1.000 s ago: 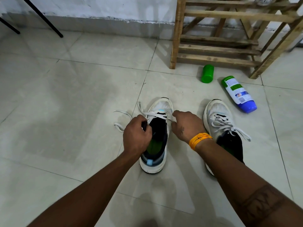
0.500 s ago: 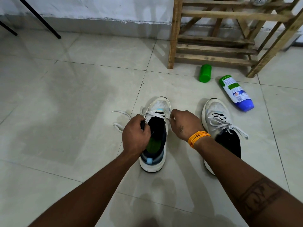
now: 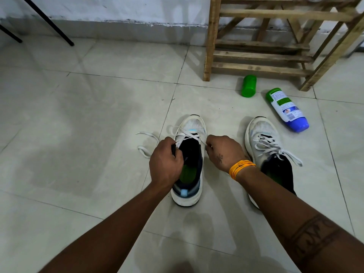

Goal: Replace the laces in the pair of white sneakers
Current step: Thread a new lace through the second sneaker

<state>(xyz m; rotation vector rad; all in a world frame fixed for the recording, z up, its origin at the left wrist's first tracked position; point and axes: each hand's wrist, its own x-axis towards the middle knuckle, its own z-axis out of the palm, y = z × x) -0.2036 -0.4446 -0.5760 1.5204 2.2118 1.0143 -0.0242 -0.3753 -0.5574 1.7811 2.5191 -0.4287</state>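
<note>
Two sneakers (image 3: 194,127) (image 3: 262,131), two bottles (image 3: 249,86) (image 3: 287,109), one rack (image 3: 260,46)

The floor (image 3: 98,125) is smooth, faintly glossy tile. At one o'clock stands a rough bare-wood rack (image 3: 260,56); below it lie a shiny green plastic cap (image 3: 248,86) and glossy plastic bottle (image 3: 286,109). Both sneakers (image 3: 195,125) have matt mesh cloth toes and flat woven laces (image 3: 186,134).

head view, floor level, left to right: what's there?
loose lace end → left hand → sneaker being laced → right hand → second sneaker → blue-capped bottle. Green cap left out: it overlaps the second sneaker's span.
</note>
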